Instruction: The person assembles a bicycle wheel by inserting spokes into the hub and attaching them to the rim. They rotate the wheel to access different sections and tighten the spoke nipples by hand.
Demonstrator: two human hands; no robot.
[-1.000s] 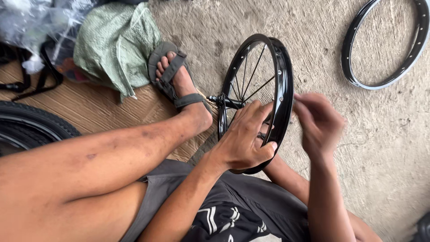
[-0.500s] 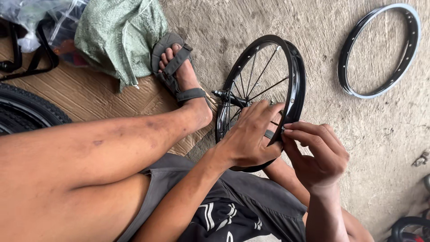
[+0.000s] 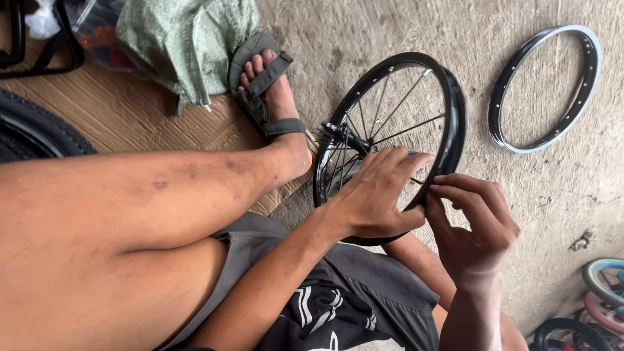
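Note:
A small black spoked bicycle wheel (image 3: 448, 104) stands upright on the concrete in front of me, its hub and axle (image 3: 343, 135) pointing left toward my sandalled foot (image 3: 270, 91). My left hand (image 3: 374, 195) grips the near part of the rim, fingers laid over the spokes. My right hand (image 3: 471, 224) is right beside it, fingers pinched together at the rim's outer edge on something too small to make out.
A bare black rim (image 3: 546, 88) lies flat on the concrete at the upper right. A green sack (image 3: 185, 39) and cardboard (image 3: 123, 110) sit at upper left, a tyre (image 3: 32, 130) at the left edge. Small coloured wheels (image 3: 601, 299) lie at lower right.
My right hand came down from above the rim and closed in against it beside my left hand. The view shifted slightly; the wheel stays upright.

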